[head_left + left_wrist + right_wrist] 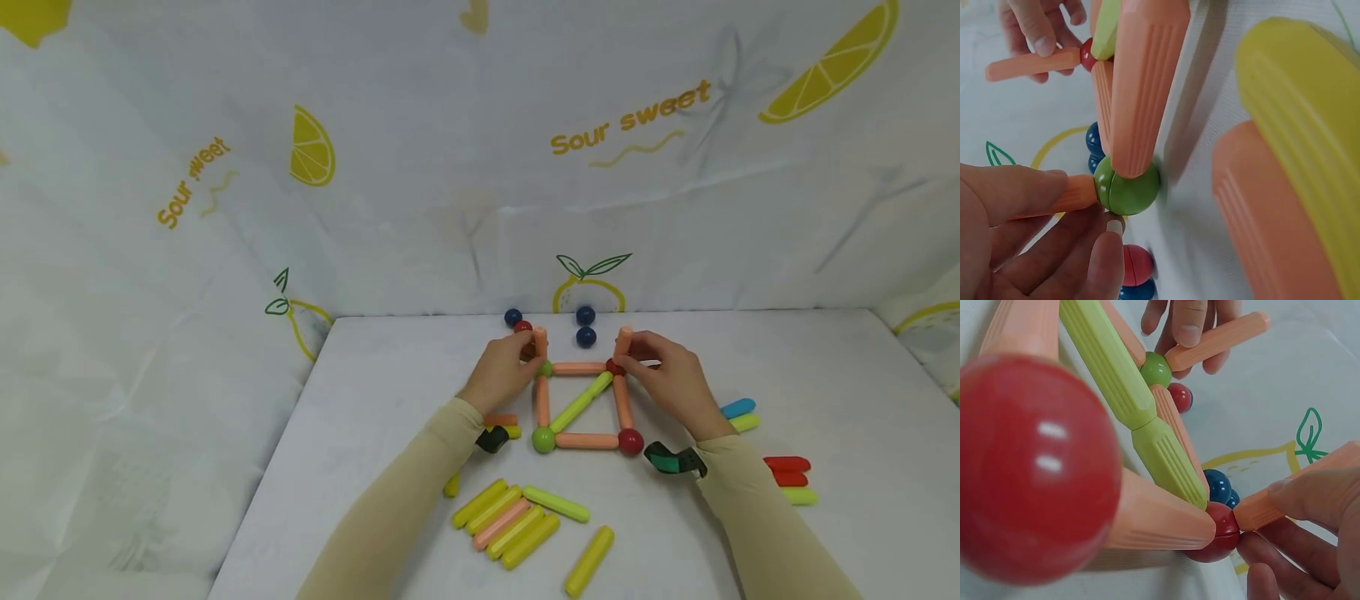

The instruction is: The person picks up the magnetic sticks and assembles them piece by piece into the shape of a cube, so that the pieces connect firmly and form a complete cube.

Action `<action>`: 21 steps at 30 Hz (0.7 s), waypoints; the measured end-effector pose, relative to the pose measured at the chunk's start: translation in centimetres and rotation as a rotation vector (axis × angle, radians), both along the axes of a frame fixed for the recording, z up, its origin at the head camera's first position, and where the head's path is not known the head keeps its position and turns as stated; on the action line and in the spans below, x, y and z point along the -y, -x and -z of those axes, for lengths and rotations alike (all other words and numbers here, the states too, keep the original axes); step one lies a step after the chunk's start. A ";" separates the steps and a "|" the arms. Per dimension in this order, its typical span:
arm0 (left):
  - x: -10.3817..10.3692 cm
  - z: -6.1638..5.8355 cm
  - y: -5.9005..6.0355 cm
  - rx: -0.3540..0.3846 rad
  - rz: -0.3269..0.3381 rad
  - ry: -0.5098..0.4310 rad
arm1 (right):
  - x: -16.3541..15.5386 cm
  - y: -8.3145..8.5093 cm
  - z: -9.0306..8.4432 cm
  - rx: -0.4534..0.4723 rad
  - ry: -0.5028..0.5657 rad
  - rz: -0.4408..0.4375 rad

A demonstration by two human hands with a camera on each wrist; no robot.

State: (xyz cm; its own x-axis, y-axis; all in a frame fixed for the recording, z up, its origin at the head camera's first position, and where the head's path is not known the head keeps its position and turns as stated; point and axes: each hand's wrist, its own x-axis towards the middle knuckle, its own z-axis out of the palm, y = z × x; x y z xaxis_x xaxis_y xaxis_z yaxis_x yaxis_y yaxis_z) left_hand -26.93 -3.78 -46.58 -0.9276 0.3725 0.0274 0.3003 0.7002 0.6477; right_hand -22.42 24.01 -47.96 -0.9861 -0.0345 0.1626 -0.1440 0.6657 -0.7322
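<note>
My left hand (498, 371) pinches an orange rod (541, 340) that stands upright on the small green ball (1127, 187) at the back left corner of a square frame. With thumb and fingers, my right hand (670, 375) grips another upright orange rod (623, 340), its lower end against the back right red ball (1213, 534). Orange rods form the frame's sides, such as the front rod (587, 441). A lime-green diagonal (576, 408) of two pieces runs from the front left green ball (543, 440) to the back right corner. A red ball (631, 442) marks the front right.
Behind the frame lie blue balls (586, 337) and a red ball (522, 327). Several yellow rods (531, 542) and an orange one lie in front. Red rods (787, 464), a blue rod (738, 407) and lime rods are by my right arm. A printed cloth wall (450, 167) borders the table.
</note>
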 end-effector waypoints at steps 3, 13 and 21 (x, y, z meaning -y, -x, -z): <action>0.2 0.0 -0.2 0.026 -0.013 0.014 | 0.2 0.0 -0.1 0.015 0.007 -0.004; 4.5 -1.0 -3.6 0.048 0.047 0.161 | 2.4 -2.8 -3.7 -0.157 -0.027 0.091; 7.3 -0.4 -6.3 -0.066 0.209 0.335 | 9.0 -8.5 -4.2 -0.364 -0.242 -0.285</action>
